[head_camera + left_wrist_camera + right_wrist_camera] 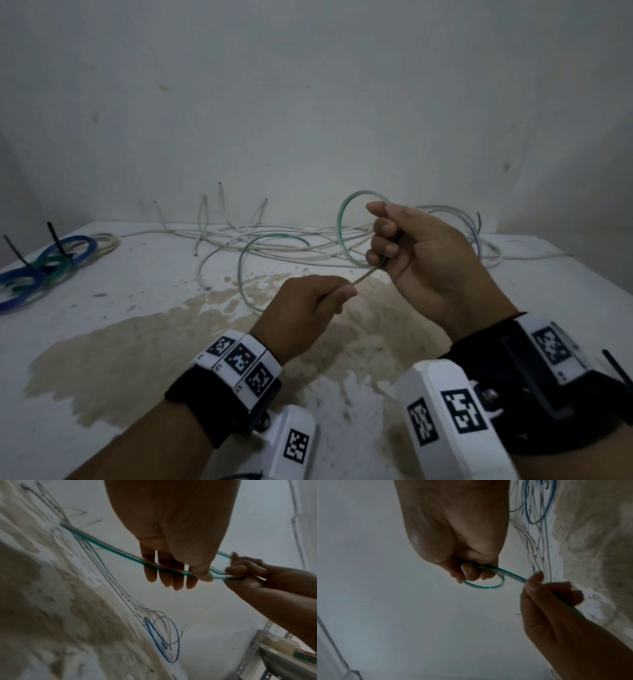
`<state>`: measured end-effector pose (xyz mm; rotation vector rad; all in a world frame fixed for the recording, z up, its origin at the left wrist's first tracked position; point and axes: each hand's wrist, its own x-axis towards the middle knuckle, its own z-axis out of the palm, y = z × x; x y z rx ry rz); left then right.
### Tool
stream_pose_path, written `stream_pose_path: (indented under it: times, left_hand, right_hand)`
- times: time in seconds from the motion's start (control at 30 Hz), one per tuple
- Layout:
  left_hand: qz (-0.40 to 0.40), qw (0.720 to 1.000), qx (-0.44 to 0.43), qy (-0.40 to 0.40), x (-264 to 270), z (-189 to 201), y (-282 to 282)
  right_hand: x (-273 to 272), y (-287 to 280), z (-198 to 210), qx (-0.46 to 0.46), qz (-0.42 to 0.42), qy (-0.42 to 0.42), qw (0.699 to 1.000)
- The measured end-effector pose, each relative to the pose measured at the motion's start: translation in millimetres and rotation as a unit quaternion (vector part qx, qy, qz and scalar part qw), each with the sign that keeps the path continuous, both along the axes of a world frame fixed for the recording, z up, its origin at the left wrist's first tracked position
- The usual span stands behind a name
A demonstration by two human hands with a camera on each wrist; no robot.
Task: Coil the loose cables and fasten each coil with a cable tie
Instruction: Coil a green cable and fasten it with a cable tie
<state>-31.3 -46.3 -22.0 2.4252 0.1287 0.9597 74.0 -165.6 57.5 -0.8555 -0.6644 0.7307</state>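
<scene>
Hands first: my right hand (407,250) is clenched round the first loop of a green cable (342,219), held up above the table (102,325), while my left hand (308,305) pinches the same cable just below and feeds it across. Most of the job is left, I judge: a big tangle of loose white cables (274,240) lies along the far edge by the wall, with a blue one among them at the right. Done so far are the finished coils (41,270) at the far left, blue, green and white, with black cable ties (56,240) sticking up. This coil has only one turn and no tie yet.
</scene>
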Motion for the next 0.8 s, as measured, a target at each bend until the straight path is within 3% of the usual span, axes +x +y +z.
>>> stream_pose_path:
  times: [0.23, 0.4, 0.47, 0.6, 0.8]
  left_hand:
    - [0.046, 0.991, 0.028, 0.123, -18.8, 17.2, 52.1]
    - [0.099, 0.98, 0.135, 0.105, -24.9, 42.4, 79.0]
    - [0.112, 0.974, 0.15, 0.132, -26.9, 55.1, 83.9]
    - [0.098, 0.957, 0.135, 0.237, -28.8, 78.4, 83.4]
    - [0.124, 0.935, 0.217, 0.253, -29.8, 93.5, 81.0]
  right_hand:
    - [9.6, -16.6, 30.9, 0.026, 0.016, -0.003, 1.0]
    - [-2.9, -7.9, 27.8, -0.053, 0.064, -0.07, 0.994]
    - [-7.0, -3.9, 22.9, -0.088, 0.079, -0.104, 0.988]
    - [-9.2, -0.7, 15.2, -0.127, 0.065, -0.158, 0.977]
    - [-4.0, -3.6, 9.3, -0.085, 0.017, -0.166, 0.982]
